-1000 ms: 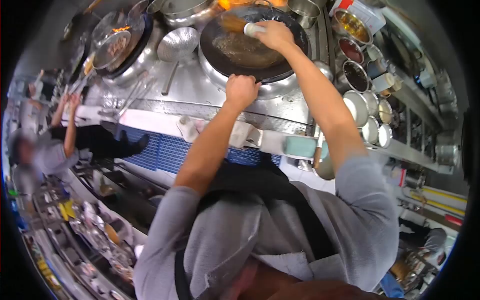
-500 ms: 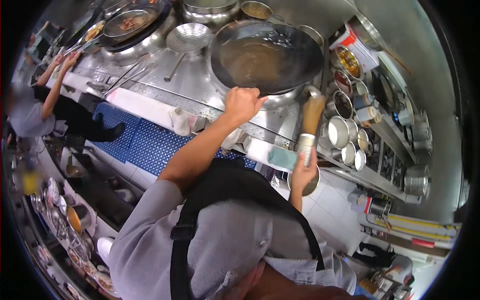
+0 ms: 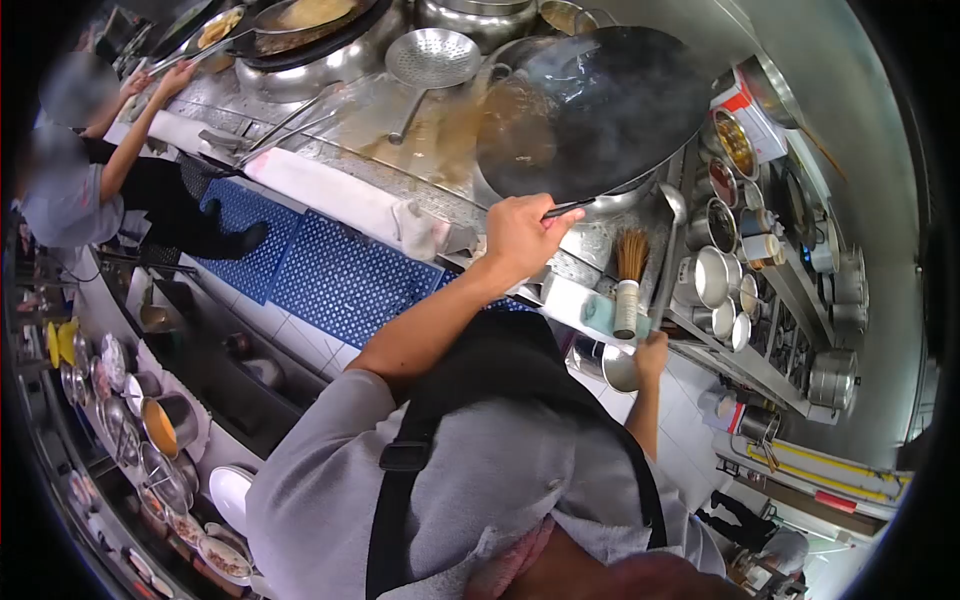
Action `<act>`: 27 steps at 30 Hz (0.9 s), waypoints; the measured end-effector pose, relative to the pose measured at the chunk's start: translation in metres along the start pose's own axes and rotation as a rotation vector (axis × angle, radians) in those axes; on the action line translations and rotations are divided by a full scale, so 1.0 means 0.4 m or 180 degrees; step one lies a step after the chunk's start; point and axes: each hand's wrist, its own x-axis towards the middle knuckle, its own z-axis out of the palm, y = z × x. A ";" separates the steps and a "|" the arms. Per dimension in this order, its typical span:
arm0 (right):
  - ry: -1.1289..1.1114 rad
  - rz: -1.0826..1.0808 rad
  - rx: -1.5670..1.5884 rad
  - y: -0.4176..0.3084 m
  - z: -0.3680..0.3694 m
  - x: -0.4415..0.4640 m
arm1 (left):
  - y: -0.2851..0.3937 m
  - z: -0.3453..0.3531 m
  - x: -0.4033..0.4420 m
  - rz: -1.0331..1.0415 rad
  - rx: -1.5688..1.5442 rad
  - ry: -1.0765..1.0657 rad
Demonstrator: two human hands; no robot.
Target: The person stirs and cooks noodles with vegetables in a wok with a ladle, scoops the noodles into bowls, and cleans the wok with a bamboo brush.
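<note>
My left hand is closed round the near handle of a large black wok. The wok tilts to the left, and brown liquid runs from its left side onto the steel stovetop. At the right, my right hand is closed on the long handle of a ladle, whose bowl lies beside the wok. The bamboo brush rests bristles up at the counter's front edge, just left of the ladle handle. Steam rises over the wok.
A perforated strainer lies left of the wok. Pots and sauce containers line the right side. A folded white cloth runs along the front edge. At the far left a co-worker holds a pan. Plates and bowls stand at lower left.
The wok has tipped left and its liquid spills out. My right hand has let go of the brush and taken hold of the ladle. The view has shifted.
</note>
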 end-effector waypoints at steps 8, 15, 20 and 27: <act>-0.0330 0.0568 0.2568 -0.107 -0.134 0.033 | 0.049 -0.063 0.060 -0.0844 -0.0985 0.0404; -0.0203 -0.0038 0.3240 -0.330 -0.280 0.111 | 0.043 0.116 0.220 -0.0422 -0.0841 0.0514; -0.0562 -0.1339 0.3181 -0.637 -0.395 0.295 | -0.043 0.199 0.082 0.0163 0.0439 -0.0719; -0.1174 -0.1395 0.2990 -1.123 -0.235 0.626 | -0.207 0.289 0.104 0.0548 0.1868 -0.2128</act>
